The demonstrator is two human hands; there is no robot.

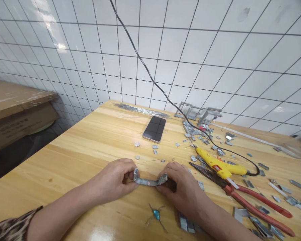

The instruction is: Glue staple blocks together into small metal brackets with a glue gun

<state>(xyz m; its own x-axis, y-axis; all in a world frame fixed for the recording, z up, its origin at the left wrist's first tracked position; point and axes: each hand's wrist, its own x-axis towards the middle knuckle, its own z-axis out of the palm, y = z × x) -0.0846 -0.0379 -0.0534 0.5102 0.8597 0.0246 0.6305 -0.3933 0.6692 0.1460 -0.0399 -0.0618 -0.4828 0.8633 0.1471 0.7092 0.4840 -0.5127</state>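
A thin grey metal strip point(148, 182) with both ends bent upward spans the gap between my two hands, low over the wooden table. My left hand point(119, 175) pinches its left end between thumb and fingers. At the other end, my right hand point(179, 184) is closed on the bent-up part. Just below the strip on the tabletop lies a small blue gem point(156, 214) with several thin wire legs spread from it. Flat grey metal pieces point(187, 223) lie partly hidden under my right forearm.
To the right lie a yellow glue gun point(220, 162), its black cord point(163, 92), and red-handled pliers point(256, 204) among scattered metal scraps. Behind are a phone point(154, 129), a bundle of thin wires point(140, 109) and grey metal frames point(198, 113) near the tiled wall. A cardboard box point(22, 124) stands left.
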